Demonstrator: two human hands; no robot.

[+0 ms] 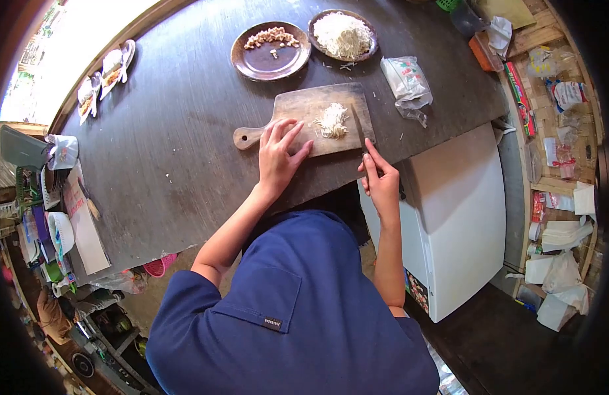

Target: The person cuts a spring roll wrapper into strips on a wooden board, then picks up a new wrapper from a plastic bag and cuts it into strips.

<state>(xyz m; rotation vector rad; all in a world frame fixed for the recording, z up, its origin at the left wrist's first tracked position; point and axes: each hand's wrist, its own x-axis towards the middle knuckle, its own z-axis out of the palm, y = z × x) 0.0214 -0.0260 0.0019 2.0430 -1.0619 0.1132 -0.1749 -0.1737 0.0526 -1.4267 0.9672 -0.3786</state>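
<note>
A wooden cutting board (304,108) with a handle lies on the dark table (179,158). On its right half sits a small heap of pale shreds (332,121). My left hand (278,153) rests on the board's lower left, fingers apart, with nothing in it. My right hand (381,179) grips a knife (359,128) at the board's right edge; the blade points away from me, just right of the heap. Beyond the board stand a brown plate with small light-brown chunks (271,52) and a second plate piled with white shreds (342,35).
A white plastic package (408,82) lies right of the board. Small packets (110,69) with spoons sit at the far left edge. A white appliance (459,217) stands below the table's right side. Utensils and a cardboard sheet (85,220) line the left edge.
</note>
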